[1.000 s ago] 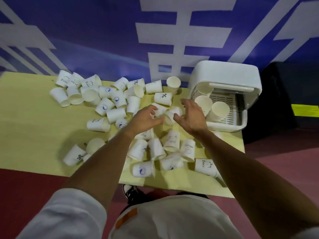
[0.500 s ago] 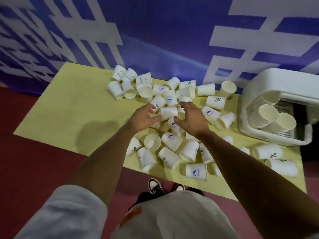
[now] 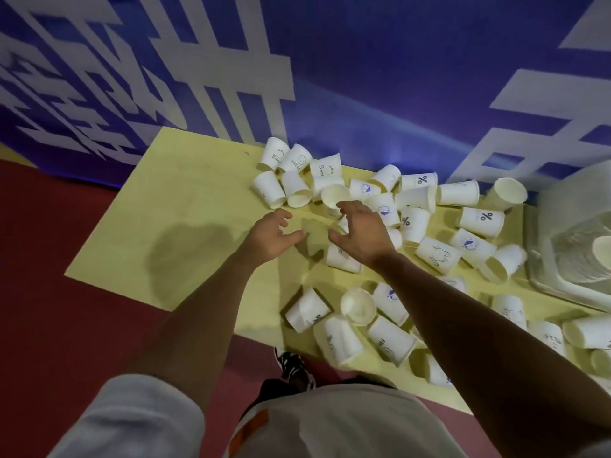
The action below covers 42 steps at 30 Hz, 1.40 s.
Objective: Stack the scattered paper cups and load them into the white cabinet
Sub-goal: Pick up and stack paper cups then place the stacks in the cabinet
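Several white paper cups lie scattered on the yellow table [image 3: 185, 200], most on their sides. One open-mouthed cup [image 3: 334, 196] lies just beyond my right hand [image 3: 362, 234], whose fingers are spread and loosely curved above the cups. My left hand [image 3: 272, 238] hovers beside it over bare table, fingers relaxed, holding nothing. Another cup [image 3: 342, 258] lies under my right wrist. The white cabinet [image 3: 568, 239] sits at the right edge, blurred, with a stack of cups [image 3: 600, 251] inside it.
A blue wall with white lettering [image 3: 198, 77] stands behind the table. Red floor [image 3: 66, 292] lies to the left and below. More cups [image 3: 358, 307] crowd the table's near edge, close to my shoe [image 3: 294, 366].
The view has swung left, so the cabinet has slid to the right edge. Both hands have moved left across the cups toward the far-left group; neither holds a cup.
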Available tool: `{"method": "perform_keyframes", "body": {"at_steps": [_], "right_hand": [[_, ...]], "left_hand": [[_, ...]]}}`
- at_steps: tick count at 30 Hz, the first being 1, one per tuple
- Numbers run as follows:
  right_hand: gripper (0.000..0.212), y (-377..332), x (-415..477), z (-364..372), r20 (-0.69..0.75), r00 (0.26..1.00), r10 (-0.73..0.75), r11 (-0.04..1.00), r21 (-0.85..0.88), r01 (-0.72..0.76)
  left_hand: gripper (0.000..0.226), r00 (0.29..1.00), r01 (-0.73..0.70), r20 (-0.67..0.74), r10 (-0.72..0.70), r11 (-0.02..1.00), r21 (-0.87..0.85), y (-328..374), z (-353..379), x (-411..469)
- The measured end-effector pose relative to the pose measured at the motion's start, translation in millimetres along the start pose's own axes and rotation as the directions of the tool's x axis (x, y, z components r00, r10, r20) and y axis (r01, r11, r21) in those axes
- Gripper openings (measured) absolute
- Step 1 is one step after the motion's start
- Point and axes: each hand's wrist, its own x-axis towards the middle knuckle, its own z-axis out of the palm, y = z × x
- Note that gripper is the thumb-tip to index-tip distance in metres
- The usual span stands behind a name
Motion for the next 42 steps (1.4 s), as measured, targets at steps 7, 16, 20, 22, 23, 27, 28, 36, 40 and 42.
{"method": "perform_keyframes", "body": {"at_steps": [7,16,20,22,23,27,28,36,40,42], "right_hand": [[0.064,-41,58,44,0.019,0.996,0.086,0.996,0.03,-0.086],[0.071,-53,122,91,0.065,0.975,0.213,0.977,0.014,-0.214],[0.073,-53,140,110,0.007,0.979,0.205,0.97,-0.132,-0.202],[0.078,-55,148,117,-0.018,0.977,0.213,0.955,-0.209,-0.212],[0.082,-56,151,119,-0.034,0.968,0.25,0.941,-0.228,-0.252],[0.093,-60,164,126,-0.066,0.898,0.435,0.886,-0.148,-0.44],[0.092,-60,165,128,-0.062,0.888,0.456,0.878,-0.129,-0.46],[0.074,-62,157,132,-0.015,0.867,0.499,0.858,-0.137,-0.496],[0.078,-68,148,127,0.028,0.875,0.482,0.871,-0.116,-0.477],[0.075,-71,141,120,0.013,0.903,0.429,0.901,-0.082,-0.427]], "left_hand": [[0.054,0.999,0.015,0.035,-0.015,1.0,-0.011,-36,-48,62],[0.063,0.997,0.075,0.008,-0.075,0.997,-0.031,-65,-58,125],[0.079,0.991,0.136,0.017,-0.135,0.988,-0.067,-74,-56,145],[0.086,0.986,0.164,0.021,-0.163,0.982,-0.09,-78,-53,153],[0.091,0.983,0.185,0.027,-0.184,0.977,-0.101,-79,-50,156],[0.107,0.966,0.255,0.0,-0.257,0.96,-0.118,-78,-43,171],[0.107,0.963,0.265,-0.021,-0.27,0.955,-0.13,-76,-41,174],[0.098,0.962,0.254,-0.045,-0.268,0.947,-0.198,-66,-38,177],[0.1,0.968,0.233,-0.053,-0.246,0.956,-0.181,-68,-48,163],[0.1,0.97,0.22,-0.063,-0.234,0.959,-0.179,-65,-54,154]]}}
